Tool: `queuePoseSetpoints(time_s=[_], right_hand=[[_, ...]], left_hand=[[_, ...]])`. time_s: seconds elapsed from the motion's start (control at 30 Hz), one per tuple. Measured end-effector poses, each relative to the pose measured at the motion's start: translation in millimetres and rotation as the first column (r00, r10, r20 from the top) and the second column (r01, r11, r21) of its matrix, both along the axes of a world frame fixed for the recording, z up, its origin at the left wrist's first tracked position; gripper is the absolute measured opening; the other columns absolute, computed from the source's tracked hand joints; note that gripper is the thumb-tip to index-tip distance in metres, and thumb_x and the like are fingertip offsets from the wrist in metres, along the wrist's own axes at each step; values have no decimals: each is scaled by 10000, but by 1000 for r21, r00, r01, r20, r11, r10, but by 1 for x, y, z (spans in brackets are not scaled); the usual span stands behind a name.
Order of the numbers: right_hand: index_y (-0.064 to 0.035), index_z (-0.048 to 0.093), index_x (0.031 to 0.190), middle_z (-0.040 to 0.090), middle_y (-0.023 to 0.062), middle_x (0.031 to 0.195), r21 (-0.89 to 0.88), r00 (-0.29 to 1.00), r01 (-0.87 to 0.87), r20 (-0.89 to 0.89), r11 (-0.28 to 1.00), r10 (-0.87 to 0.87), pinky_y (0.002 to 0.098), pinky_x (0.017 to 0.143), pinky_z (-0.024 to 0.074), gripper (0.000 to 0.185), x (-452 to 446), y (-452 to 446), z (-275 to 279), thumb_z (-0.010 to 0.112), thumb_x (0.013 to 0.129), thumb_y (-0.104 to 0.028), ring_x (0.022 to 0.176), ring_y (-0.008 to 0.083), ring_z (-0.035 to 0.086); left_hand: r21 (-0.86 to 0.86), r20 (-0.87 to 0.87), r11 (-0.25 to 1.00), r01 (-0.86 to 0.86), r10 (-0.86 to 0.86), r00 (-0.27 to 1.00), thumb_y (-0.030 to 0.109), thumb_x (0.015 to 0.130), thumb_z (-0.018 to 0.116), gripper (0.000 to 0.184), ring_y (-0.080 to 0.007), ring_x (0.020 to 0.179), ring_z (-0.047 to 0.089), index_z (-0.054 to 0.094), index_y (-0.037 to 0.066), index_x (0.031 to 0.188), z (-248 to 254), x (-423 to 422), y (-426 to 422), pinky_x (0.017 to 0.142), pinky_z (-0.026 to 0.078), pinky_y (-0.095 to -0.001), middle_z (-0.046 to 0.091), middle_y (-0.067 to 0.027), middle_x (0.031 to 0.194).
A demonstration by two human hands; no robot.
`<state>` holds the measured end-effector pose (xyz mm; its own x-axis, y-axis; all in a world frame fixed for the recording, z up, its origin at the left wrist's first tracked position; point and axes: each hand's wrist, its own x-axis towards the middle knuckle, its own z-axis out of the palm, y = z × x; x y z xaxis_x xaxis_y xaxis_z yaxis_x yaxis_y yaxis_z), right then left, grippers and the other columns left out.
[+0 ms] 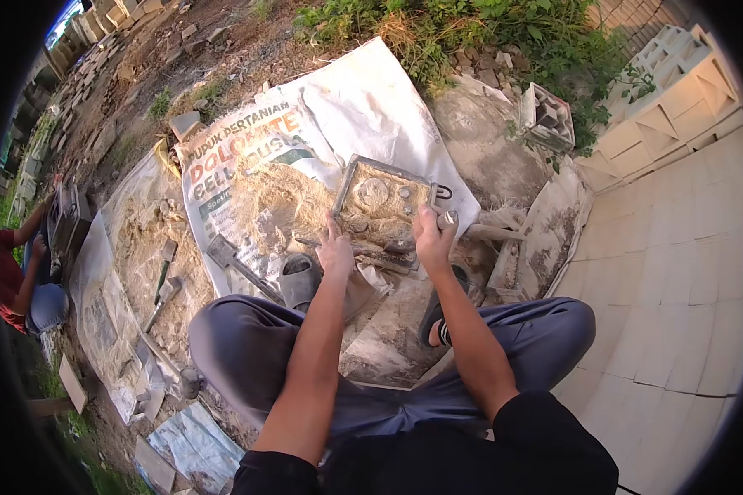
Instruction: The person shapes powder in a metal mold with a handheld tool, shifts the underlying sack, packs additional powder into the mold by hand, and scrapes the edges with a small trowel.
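A square metal mould [385, 171] holds tan powder, with round raised shapes [373, 193] showing inside it. My left hand [336, 249] is closed at its left side, a finger lying along the rim. At the right rim is my right hand [432, 237], closed round a handle whose round metal end [447, 219] sticks out past the fingers. A thin dark strip [307, 242] pokes out left of my left hand; whether it joins that handle I cannot tell. Beneath the mould lies a white printed sack [371, 87], with a heap of tan powder [285, 194] on it.
A hammer-like tool [238, 266] rests by my left sandal [300, 279]. Farther left are a brush [167, 257] and a mallet [188, 378]. Pale blocks [673, 99] stand at right, near another metal mould [546, 120]. Another person [26, 272] sits at far left.
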<state>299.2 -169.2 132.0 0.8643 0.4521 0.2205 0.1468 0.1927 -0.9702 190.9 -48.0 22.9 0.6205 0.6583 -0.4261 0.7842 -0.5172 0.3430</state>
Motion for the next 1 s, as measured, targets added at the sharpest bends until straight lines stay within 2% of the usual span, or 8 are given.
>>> queuePoseSetpoints(time_s=[0.1, 0.2, 0.37, 0.67, 0.73, 0.83, 0.9, 1.0], right_hand=[[-71, 439, 579, 384, -48, 484, 124, 953, 56, -303, 991, -16, 246, 367, 227, 307, 7, -2, 15, 511, 876, -105, 392, 43, 328], [-74, 433, 564, 382, -45, 481, 199, 943, 33, -330, 979, 35, 241, 365, 217, 325, 25, -5, 61, 516, 875, -119, 387, 43, 322], [-70, 429, 537, 383, -58, 481, 61, 993, 3, -115, 998, 4, 257, 365, 222, 334, 17, -7, -11, 526, 854, -109, 385, 46, 312], [-110, 323, 540, 313, -39, 457, 130, 970, -2, -241, 992, 34, 268, 353, 217, 369, 32, -13, 79, 471, 878, -114, 356, 77, 255], [-102, 337, 541, 326, -44, 462, 153, 971, -24, -232, 988, 59, 261, 354, 212, 363, 28, -13, 41, 462, 882, -112, 362, 69, 261], [-96, 364, 545, 342, -49, 471, 54, 999, 34, 21, 998, -35, 254, 355, 204, 359, 22, -7, -8, 470, 888, -113, 371, 57, 264], [-96, 386, 554, 352, -54, 478, 23, 980, 73, -185, 997, -68, 249, 359, 198, 352, 15, -6, 1, 482, 893, -109, 379, 47, 275], [-101, 395, 564, 353, -53, 478, 38, 965, 104, -246, 994, -91, 251, 360, 200, 342, 11, 2, 48, 496, 891, -107, 379, 47, 286]], left_hand=[[63, 74, 998, -10, 5, 997, 340, 712, 750, 429, -324, 1256, 365, 666, 122, 1071, -13, -2, 0, 905, 450, -447, -42, -70, 1536], [44, 54, 998, 36, -38, 998, 355, 723, 739, 507, -376, 1252, 357, 615, 155, 1172, -8, -5, 2, 930, 453, -447, -8, -107, 1528], [-6, 52, 1000, 28, -28, 998, 354, 703, 759, 469, -379, 1242, 370, 655, 141, 1107, -13, -3, 5, 920, 462, -439, -25, -97, 1529], [-5, 67, 1000, -17, 17, 998, 317, 677, 779, 453, -376, 1260, 339, 674, 98, 1059, -12, 0, 4, 889, 440, -463, -36, -82, 1538], [-24, 40, 1000, -10, 11, 999, 323, 684, 773, 458, -378, 1257, 341, 669, 98, 1069, -13, -2, 7, 887, 442, -463, -37, -88, 1537], [-12, 56, 1000, 2, -2, 998, 336, 695, 764, 468, -380, 1253, 344, 661, 102, 1088, -11, -1, 3, 886, 445, -462, -36, -96, 1536], [-6, 56, 1000, -16, 16, 998, 344, 701, 758, 469, -379, 1259, 340, 658, 116, 1098, -12, -1, 2, 894, 445, -465, -38, -98, 1535], [4, 21, 1000, 5, -5, 1000, 348, 701, 757, 472, -380, 1256, 343, 654, 130, 1106, -9, 0, 4, 896, 446, -465, -42, -91, 1534]])
